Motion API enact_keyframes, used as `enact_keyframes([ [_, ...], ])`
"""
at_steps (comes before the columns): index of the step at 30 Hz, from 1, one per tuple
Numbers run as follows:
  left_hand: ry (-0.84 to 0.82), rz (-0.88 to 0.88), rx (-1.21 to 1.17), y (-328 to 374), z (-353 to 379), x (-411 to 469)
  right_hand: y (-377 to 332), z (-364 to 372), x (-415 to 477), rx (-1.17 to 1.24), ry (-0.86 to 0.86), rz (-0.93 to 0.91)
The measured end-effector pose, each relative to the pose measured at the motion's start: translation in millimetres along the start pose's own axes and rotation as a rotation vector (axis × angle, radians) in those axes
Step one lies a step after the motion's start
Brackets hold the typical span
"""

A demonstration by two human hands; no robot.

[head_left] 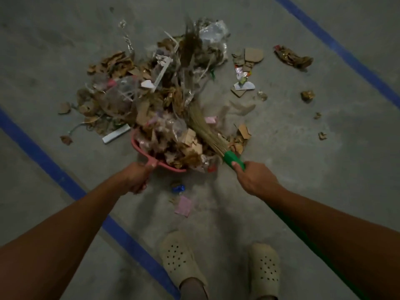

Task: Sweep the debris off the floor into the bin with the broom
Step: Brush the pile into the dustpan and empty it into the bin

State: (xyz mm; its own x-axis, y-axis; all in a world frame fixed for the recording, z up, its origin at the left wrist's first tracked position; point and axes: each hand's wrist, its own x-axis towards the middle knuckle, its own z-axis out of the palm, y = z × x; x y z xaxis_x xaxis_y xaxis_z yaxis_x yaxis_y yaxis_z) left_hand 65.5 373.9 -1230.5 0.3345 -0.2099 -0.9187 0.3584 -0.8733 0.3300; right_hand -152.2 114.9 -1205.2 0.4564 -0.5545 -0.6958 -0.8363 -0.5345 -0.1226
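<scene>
Head view, looking straight down at a grey concrete floor (324,152).

Left hand (136,178) clamped round the handle of a pink plastic dustpan (151,161), fingers curled under it. Pan mouth turned away from the feet and heaped with torn brown cardboard, clear plastic film and paper scraps.

Right hand (256,179) closed round the green plastic handle of a straw-bristled broom (232,160), thumb along the top, just behind the point where the bristles start. Rest of the green handle running back under the right forearm toward the lower right corner. Pale straw bristles slanting up and left across the right side of the loaded pan, tips blurred among the rubbish farther out.

Main pile of mixed debris (138,100) on the floor beyond and left of the pan, touching its far edge: cardboard bits, white strips, crumpled film.

Loose pieces scattered right of the pile:
- flat cardboard shards (252,55)
- a crumpled gold foil wrapper (293,57)
- a small gold foil ball (307,96)

Between the hands and the feet, a small blue wrapper (178,188) and a pink paper square (183,206), both outside the pan.

Two blue tape lines on the floor, one (54,167) at left and one (346,53) at upper right.

Pair of beige perforated clogs (179,258) at the bottom edge.
</scene>
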Motion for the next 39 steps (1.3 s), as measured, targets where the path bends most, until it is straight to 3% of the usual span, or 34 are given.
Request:
enact_keyframes([
  [5, 0.077, 0.017, -0.120, -13.7, 4.2, -12.2, 28.9, -10.7, -32.0, 0.080, 0.097, 0.093],
  [9, 0.144, 0.029, -0.077, -35.6, -0.4, -19.8, 55.4, -30.5, -40.0, 0.164, 0.150, 0.224],
  [14, 0.130, -0.024, -0.040, -45.7, -1.5, -19.4, 50.6, -22.7, -26.6, 0.314, -0.010, 0.433],
  [22, 0.142, 0.016, -0.037, 8.2, 30.3, -8.0, -36.4, -6.3, -14.0, 0.255, -0.122, 0.097],
  [27, 0.178, 0.097, -0.141, 22.5, 48.1, -39.6, -42.0, -29.6, -39.9, 0.220, -0.126, 0.028],
  [33, 0.191, 0.147, -0.198, 42.2, 71.8, -120.7, -9.1, -91.3, -99.0, 0.186, -0.111, 0.022],
  [39, 0.225, 0.165, -0.262, 81.1, 101.8, -264.3, 23.6, -173.7, -207.1, 0.193, -0.095, 0.033],
])
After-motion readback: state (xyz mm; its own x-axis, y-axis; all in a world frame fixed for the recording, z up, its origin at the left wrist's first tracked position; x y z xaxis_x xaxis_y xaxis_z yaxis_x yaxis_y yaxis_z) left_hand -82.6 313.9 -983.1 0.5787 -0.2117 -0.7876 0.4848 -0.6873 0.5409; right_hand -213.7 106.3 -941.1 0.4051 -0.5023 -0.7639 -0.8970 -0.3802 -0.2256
